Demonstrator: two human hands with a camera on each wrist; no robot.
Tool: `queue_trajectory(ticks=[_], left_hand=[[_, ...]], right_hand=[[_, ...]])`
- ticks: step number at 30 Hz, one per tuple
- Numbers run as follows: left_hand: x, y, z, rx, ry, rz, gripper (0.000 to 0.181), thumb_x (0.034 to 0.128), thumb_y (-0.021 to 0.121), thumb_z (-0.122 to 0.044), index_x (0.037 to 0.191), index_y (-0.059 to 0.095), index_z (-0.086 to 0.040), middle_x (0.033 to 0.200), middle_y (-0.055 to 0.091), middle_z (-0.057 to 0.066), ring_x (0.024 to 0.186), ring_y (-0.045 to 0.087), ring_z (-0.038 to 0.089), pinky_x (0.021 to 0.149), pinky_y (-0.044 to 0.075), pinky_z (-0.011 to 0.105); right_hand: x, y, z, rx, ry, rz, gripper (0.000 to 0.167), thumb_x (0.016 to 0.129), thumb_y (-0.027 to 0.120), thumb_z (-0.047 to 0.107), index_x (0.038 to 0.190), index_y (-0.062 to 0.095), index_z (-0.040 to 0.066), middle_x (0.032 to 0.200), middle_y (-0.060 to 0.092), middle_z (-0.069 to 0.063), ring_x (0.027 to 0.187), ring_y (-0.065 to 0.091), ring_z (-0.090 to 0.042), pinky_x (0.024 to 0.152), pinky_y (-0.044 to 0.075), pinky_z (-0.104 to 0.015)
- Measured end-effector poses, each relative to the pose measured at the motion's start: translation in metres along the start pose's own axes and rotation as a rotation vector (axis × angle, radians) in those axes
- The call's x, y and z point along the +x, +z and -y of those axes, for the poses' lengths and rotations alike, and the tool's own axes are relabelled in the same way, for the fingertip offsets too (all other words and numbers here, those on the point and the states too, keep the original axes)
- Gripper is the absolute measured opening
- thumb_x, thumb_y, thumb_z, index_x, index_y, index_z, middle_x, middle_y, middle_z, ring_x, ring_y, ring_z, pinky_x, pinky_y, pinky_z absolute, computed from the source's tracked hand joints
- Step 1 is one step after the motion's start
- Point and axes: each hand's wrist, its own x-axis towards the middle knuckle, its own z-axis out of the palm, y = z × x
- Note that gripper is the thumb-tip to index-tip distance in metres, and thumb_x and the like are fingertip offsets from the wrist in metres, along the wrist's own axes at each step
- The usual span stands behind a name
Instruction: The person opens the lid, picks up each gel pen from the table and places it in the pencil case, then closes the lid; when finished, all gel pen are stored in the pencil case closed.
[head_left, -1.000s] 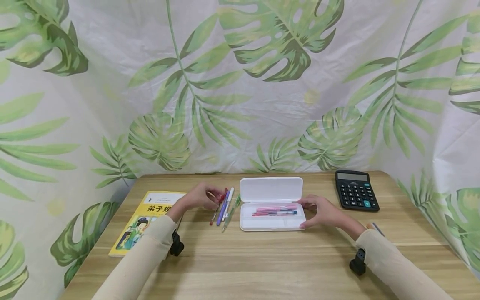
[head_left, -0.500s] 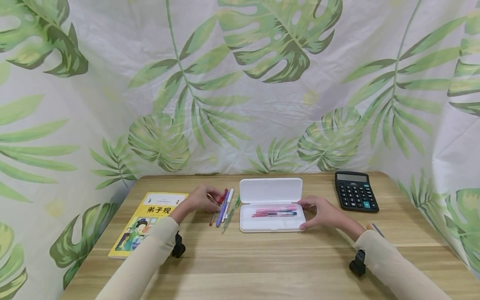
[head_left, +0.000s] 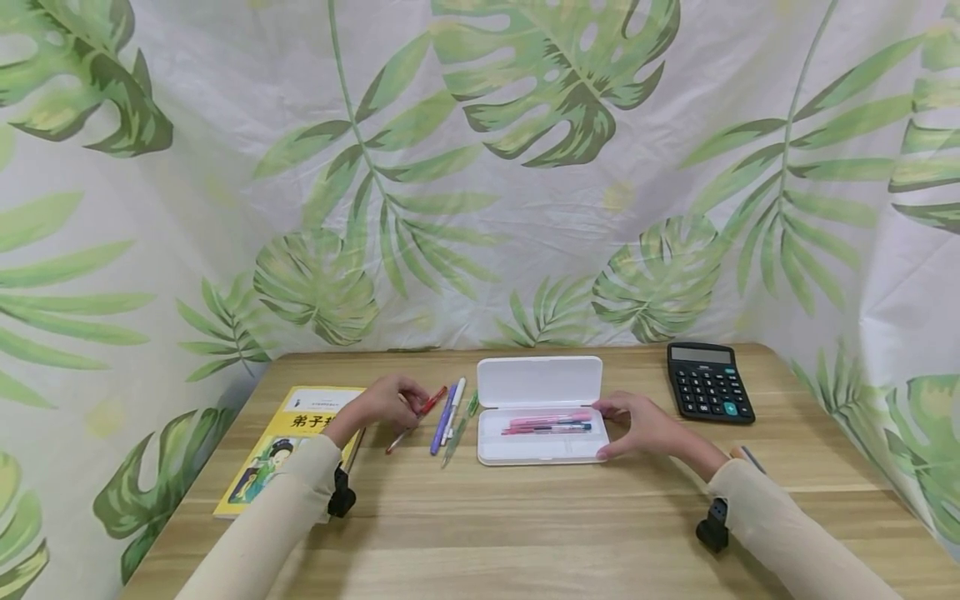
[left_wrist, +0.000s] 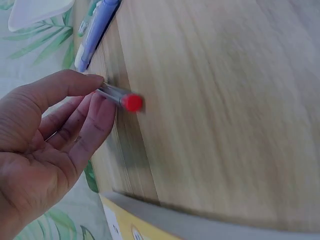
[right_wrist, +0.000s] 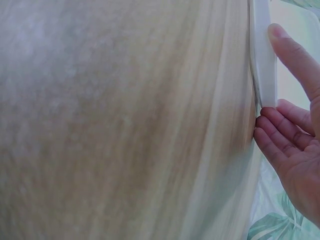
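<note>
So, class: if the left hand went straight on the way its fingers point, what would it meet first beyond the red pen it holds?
Past the red pen, the left hand would probably meet the purple pen first, though depth is hard to judge.

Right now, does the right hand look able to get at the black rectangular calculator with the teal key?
Probably yes: the black rectangular calculator lies just beyond the right hand, with nothing visible between them. That hand would likely first have to leave the open white pencil case it touches.
</note>
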Motion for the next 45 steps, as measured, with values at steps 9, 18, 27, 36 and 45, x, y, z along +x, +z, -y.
queue_trajectory(ticks=[9, 18, 27, 36, 45], left_hand=[[-0.016, -0.009, 0.003, 0.009, 0.031, 0.003, 0.046, 0.0731, 0.067, 0.01, 0.119, 0.07, 0.006, 0.099, 0.069, 0.018, 0.077, 0.06, 0.015, 0.062, 0.051, 0.027], [-0.021, -0.011, -0.019, -0.028, 0.139, 0.078, 0.041, 0.0808, 0.069, 0.006, 0.122, 0.069, 0.003, 0.105, 0.067, 0.017, 0.09, 0.065, 0.02, 0.065, 0.056, 0.032], [-0.008, 0.01, -0.062, 0.024, 0.228, 0.107, 0.043, 0.0803, 0.07, 0.004, 0.122, 0.071, -0.003, 0.102, 0.07, 0.012, 0.092, 0.067, 0.022, 0.069, 0.056, 0.029], [0.018, 0.043, -0.097, 0.108, 0.396, 0.196, 0.041, 0.0777, 0.07, 0.013, 0.118, 0.072, 0.002, 0.101, 0.072, 0.017, 0.092, 0.069, 0.025, 0.073, 0.057, 0.023], [0.041, 0.078, -0.126, 0.186, 0.411, 0.249, 0.039, 0.0779, 0.07, 0.013, 0.114, 0.074, -0.001, 0.096, 0.073, 0.015, 0.085, 0.07, 0.02, 0.067, 0.058, 0.022]], right_hand=[[0.001, 0.0, 0.001, 0.004, -0.012, -0.011, 0.077, 0.067, 0.096, 0.028, 0.127, 0.064, -0.007, 0.116, 0.068, -0.015, 0.111, 0.064, -0.031, 0.099, 0.055, -0.048], [-0.001, 0.001, 0.0, 0.003, -0.027, -0.012, 0.074, 0.067, 0.095, 0.029, 0.125, 0.065, -0.007, 0.114, 0.068, -0.015, 0.108, 0.064, -0.03, 0.097, 0.055, -0.048], [-0.001, 0.001, -0.002, -0.002, -0.032, -0.013, 0.075, 0.067, 0.096, 0.029, 0.125, 0.065, -0.006, 0.114, 0.068, -0.015, 0.11, 0.064, -0.031, 0.098, 0.055, -0.048], [0.0, 0.001, -0.001, -0.009, -0.038, -0.014, 0.077, 0.067, 0.096, 0.03, 0.126, 0.065, -0.007, 0.117, 0.069, -0.016, 0.111, 0.065, -0.033, 0.098, 0.055, -0.048], [0.001, 0.002, -0.001, -0.013, -0.047, -0.017, 0.074, 0.066, 0.096, 0.027, 0.125, 0.066, -0.007, 0.112, 0.068, -0.013, 0.108, 0.065, -0.031, 0.097, 0.056, -0.048]])
